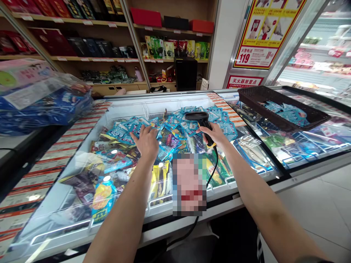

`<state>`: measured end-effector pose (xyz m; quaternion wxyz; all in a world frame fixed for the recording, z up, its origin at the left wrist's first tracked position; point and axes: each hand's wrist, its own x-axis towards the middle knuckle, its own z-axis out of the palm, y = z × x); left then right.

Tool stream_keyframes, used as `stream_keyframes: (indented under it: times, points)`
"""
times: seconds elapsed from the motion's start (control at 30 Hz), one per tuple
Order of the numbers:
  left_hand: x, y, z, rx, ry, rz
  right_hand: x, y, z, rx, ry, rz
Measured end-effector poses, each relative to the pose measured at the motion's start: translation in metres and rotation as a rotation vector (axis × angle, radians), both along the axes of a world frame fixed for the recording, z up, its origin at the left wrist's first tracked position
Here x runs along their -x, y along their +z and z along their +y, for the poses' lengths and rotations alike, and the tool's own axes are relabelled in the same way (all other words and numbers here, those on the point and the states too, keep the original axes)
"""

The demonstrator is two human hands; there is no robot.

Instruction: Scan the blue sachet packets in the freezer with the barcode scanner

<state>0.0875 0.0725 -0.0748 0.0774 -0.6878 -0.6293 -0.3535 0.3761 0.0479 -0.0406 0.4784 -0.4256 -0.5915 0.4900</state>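
A freezer with a glass top (120, 104) stretches before the person, its white front rim (253, 195) nearest the body. Blue packets (122, 131) lie on the glass, spread in overlapping rows from left of its middle toward the back right corner. The left hand (146, 142) rests palm down at the near side of the left-hand packets, fingers spread fairly wide; whether a fingertip pins one, I cannot tell. The right hand (214, 136) wraps its fingers around the grip of a black scanner (197, 117), whose head is above the right-hand packets. Its cable (217, 164) drops past the front edge.

Beneath the glass, bagged goods (160, 175) fill wire baskets; a pixelated patch covers part of the front edge. Orange-and-white price labels (59, 155) line the left edge. Beyond them sit plastic-wrapped packs (46, 102). To the right, a dark brown basket (267, 118) with more blue packets stands on the neighbouring freezer top.

Behind the back edge, wooden shelves (109, 60) carry boxes and pouches, with a black box-shaped unit (186, 73) in front. Right of them hang a yellow-bordered poster (270, 33) and a red sign (245, 81), beside a lit display case (323, 54). The floor (312, 201) is pale tile.
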Motion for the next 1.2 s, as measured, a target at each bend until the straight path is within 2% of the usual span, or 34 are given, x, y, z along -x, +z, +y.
stream_keyframes:
  times: [0.23,0.43,0.57,0.73,0.83,0.93,1.03,1.1,1.2]
  points:
    - [-0.01,0.01,-0.005,-0.048,-0.057,0.014,0.0,-0.002,0.004,-0.014,-0.059,0.054]
    - [-0.023,0.013,-0.004,-0.049,-0.158,0.028,0.001,-0.005,0.007,-0.015,-0.037,0.061]
    - [-0.035,0.013,0.002,0.056,-0.196,-0.069,0.002,-0.003,0.006,-0.012,-0.038,0.05]
    - [-0.051,0.019,0.014,0.274,-0.22,-0.101,0.002,-0.002,0.006,-0.009,-0.019,0.035]
    - [-0.062,0.021,0.028,0.378,-0.188,-0.176,0.003,-0.003,0.007,-0.003,-0.028,0.048]
    - [-0.077,0.017,0.041,0.371,-0.079,-0.235,0.004,-0.002,0.007,-0.012,-0.04,0.064]
    - [-0.087,0.011,0.048,0.289,-0.005,-0.253,0.004,0.001,0.005,-0.009,-0.025,0.042]
    - [-0.086,0.007,0.048,0.273,-0.016,-0.288,0.004,0.002,0.005,-0.007,-0.027,0.028]
    - [-0.071,0.004,0.043,0.297,-0.138,-0.446,0.004,0.001,0.005,-0.019,-0.024,0.039]
